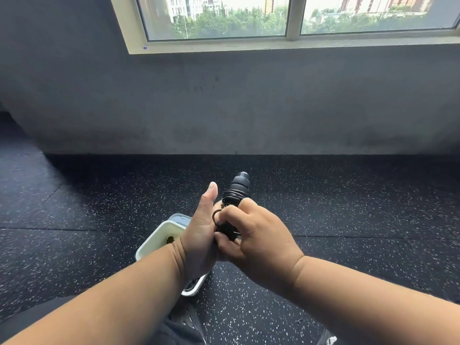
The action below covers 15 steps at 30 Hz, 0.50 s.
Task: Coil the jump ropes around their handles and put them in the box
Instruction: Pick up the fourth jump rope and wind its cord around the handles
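A black jump rope (235, 192) is held upright in front of me, its thin cord wound in tight turns round the handles. My left hand (200, 235) grips the lower part of the handles, thumb pointing up. My right hand (254, 235) curls round the handles from the right and pinches a small loop of cord near the left thumb. The handle's ribbed cap sticks out above both hands. Below my left wrist sits the white box (159, 235) on the floor, mostly hidden by my forearm; something dark lies inside it.
Dark speckled rubber flooring (348, 220) stretches all round. A grey wall (224, 108) rises just beyond, with a window (286, 18) above. My dark-clothed legs show at the bottom edge.
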Each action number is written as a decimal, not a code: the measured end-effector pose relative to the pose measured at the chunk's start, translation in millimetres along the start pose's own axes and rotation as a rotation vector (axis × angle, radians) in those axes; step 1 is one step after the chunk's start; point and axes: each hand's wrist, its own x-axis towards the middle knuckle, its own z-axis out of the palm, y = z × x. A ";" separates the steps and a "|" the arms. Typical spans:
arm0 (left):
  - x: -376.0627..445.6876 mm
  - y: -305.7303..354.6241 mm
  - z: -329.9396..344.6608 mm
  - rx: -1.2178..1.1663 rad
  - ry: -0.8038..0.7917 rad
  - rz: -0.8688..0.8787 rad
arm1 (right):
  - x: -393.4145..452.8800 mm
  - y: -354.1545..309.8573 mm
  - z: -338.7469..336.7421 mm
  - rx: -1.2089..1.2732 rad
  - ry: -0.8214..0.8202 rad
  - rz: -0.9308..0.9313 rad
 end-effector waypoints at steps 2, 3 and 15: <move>-0.1 0.0 0.6 0.011 0.021 0.004 | -0.7 1.4 1.0 0.056 0.016 0.029; 0.5 -0.6 -0.5 0.018 0.024 0.000 | -0.8 1.9 1.7 0.086 0.018 0.043; 7.4 1.8 -10.9 -0.066 -0.069 0.023 | -5.1 -12.7 -3.9 0.310 -0.027 0.176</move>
